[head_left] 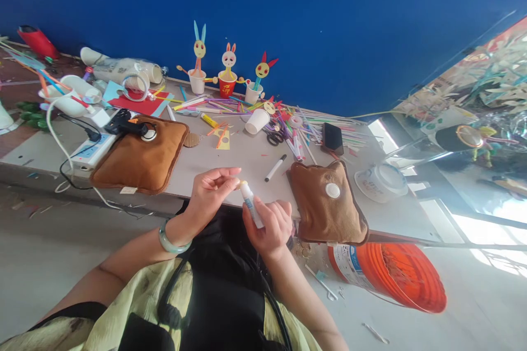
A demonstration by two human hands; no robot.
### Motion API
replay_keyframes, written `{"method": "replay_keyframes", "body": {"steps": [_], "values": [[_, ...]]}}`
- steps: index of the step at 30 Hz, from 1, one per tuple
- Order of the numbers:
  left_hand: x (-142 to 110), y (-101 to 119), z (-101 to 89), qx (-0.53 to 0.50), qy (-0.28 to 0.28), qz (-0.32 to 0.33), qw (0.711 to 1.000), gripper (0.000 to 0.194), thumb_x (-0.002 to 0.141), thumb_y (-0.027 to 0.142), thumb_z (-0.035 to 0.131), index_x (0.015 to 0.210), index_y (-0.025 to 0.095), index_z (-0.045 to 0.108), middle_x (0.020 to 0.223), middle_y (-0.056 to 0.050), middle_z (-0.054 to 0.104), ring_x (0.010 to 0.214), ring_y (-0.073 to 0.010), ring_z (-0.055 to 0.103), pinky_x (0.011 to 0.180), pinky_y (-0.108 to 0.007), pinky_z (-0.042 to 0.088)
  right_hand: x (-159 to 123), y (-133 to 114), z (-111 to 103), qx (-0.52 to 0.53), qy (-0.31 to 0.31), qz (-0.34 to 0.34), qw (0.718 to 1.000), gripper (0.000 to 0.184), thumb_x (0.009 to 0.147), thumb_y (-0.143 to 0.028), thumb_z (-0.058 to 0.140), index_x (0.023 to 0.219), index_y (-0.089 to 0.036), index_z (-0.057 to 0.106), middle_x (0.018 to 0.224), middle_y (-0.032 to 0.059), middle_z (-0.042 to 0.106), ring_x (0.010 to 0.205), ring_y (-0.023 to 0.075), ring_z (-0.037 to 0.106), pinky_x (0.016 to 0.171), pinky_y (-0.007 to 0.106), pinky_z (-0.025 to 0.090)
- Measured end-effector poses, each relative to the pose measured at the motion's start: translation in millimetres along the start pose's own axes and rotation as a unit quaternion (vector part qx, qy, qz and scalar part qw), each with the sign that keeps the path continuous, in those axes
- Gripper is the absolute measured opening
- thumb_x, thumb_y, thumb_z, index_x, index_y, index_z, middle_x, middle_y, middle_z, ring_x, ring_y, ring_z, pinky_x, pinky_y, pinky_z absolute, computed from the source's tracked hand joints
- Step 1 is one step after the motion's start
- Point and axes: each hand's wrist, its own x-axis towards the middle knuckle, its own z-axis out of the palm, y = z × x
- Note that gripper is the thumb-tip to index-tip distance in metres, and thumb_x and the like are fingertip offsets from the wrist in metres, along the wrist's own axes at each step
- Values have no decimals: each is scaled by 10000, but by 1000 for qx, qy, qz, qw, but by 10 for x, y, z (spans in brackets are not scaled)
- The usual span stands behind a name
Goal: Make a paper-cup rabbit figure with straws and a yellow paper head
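Note:
My right hand (270, 225) is wrapped round a small white glue bottle (252, 207) with blue print, its tip slanting up to the left. Just beside that tip, my left hand (214, 189) is closed in a pinch. A tiny yellowish piece shows between its fingertips and the tip, too small to name. Both hands are over the table's front edge. Beyond them a black-and-white marker (275, 168) lies on the table (197, 167). A yellow paper scrap (223, 140) with a hole is farther back.
Brown hot-water bags lie left (140, 156) and right (325, 203). Three rabbit figures in paper cups, the middle one red (228, 86), stand by the blue wall. Scissors (275, 137), a phone (332, 138) and coloured sticks lie at the back. An orange bucket (407, 274) is on the floor.

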Motion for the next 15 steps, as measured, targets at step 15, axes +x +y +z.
{"method": "replay_keyframes", "body": {"steps": [15], "values": [[31, -6, 17, -6, -3, 3, 1000, 295, 765, 343, 774, 999, 163, 763, 857, -71, 792, 818, -210, 747, 799, -323, 584, -15, 1, -18, -65, 11, -83, 994, 425, 824, -135, 719, 1215, -177, 559, 563, -75, 528, 515, 112, 446, 667, 305, 364]]}}
